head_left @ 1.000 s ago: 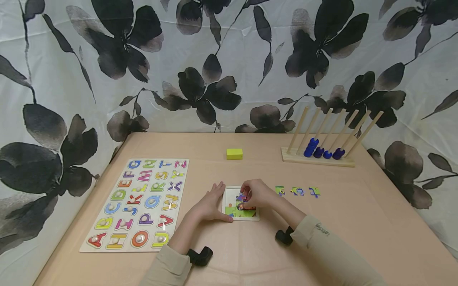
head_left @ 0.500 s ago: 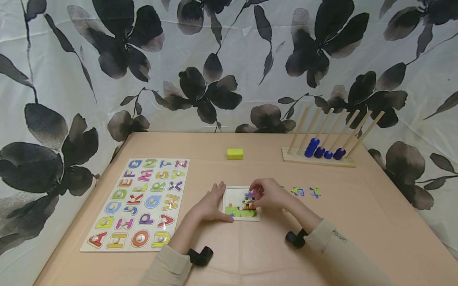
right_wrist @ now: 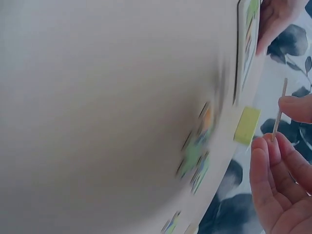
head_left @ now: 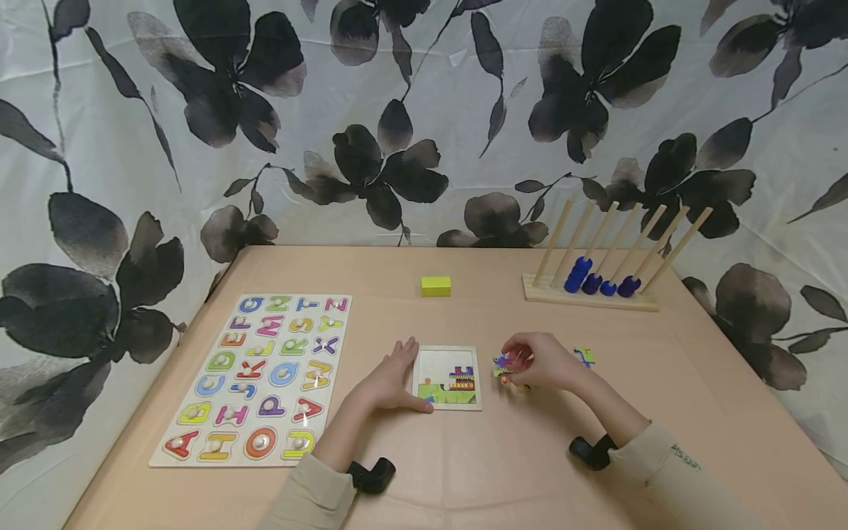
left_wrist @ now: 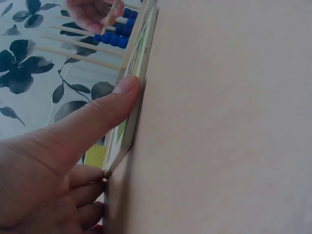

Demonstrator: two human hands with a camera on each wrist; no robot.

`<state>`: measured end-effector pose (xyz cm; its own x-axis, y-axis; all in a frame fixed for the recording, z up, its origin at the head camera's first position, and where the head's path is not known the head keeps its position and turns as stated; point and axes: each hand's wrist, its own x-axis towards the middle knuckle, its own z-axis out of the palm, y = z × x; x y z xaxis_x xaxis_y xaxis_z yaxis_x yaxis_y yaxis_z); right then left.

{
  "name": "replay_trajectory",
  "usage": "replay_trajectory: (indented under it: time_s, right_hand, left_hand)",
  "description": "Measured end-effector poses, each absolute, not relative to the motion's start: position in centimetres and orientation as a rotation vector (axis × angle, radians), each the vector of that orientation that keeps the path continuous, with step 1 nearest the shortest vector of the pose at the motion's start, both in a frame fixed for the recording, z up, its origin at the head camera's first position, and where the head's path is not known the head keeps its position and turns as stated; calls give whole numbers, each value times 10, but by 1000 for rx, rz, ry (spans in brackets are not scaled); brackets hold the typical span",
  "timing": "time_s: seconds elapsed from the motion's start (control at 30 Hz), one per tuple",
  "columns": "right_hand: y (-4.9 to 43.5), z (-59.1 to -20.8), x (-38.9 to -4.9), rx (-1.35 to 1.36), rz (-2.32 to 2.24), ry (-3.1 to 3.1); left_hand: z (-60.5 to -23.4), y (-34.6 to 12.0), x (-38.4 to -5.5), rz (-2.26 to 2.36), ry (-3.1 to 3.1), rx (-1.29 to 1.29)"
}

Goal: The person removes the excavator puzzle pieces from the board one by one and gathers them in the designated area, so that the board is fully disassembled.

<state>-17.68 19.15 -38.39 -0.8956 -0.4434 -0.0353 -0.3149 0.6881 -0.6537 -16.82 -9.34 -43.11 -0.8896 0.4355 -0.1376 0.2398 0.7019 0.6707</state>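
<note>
A small white-framed jigsaw tray (head_left: 433, 364), partly filled with green and red pieces, lies flat on the table. My left hand (head_left: 391, 379) is spread along its left side; in the left wrist view the thumb (left_wrist: 105, 109) presses on the frame's edge. To the right of the tray, my right hand (head_left: 543, 358) pinches a thin puzzle piece (right_wrist: 279, 114) between thumb and fingertips, seen edge-on in the right wrist view. Several loose puzzle pieces (right_wrist: 192, 153) lie below that hand, partly hidden by it in the head view. One piece (head_left: 584, 356) shows beyond the hand.
A white letter board (head_left: 255, 405) with knobbed letters lies on the left. At the back stands a yellow block (head_left: 436, 286). A wooden peg rack (head_left: 589, 298) with blue beads occupies the back right. A floral cloth (head_left: 411, 110) hangs behind the table.
My right hand has moved right, off the tray and over the loose pieces, carrying the puzzle piece out of it. More of the tray's pictured pieces now show. My left hand stays in place.
</note>
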Motion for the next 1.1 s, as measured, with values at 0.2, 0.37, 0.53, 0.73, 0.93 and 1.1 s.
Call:
replay_trajectory:
  time_s: [0.2,0.37,0.53,0.73,0.93,1.1]
  right_hand:
    - [217,-384,-172,-634,-1021,2728]
    - [235,-385,-170,-641,-1015,2736]
    - [250,-389,-168,-624,-991,2752]
    - [263,-393,-166,-574,-974,2746]
    - [270,-397,-165,-536,-953,2741]
    - [273,-400,-166,-528,-904,2751]
  left_hand:
    - [-432,-93,-168,971,2626,534]
    - [-432,-94,-168,975,2627,525]
    - [-431,-93,-168,980,2624,528]
    - [-432,-93,-168,979,2622,528]
    - [-432,-93,-168,975,2625,522]
    - [-432,-93,-168,974,2628,525]
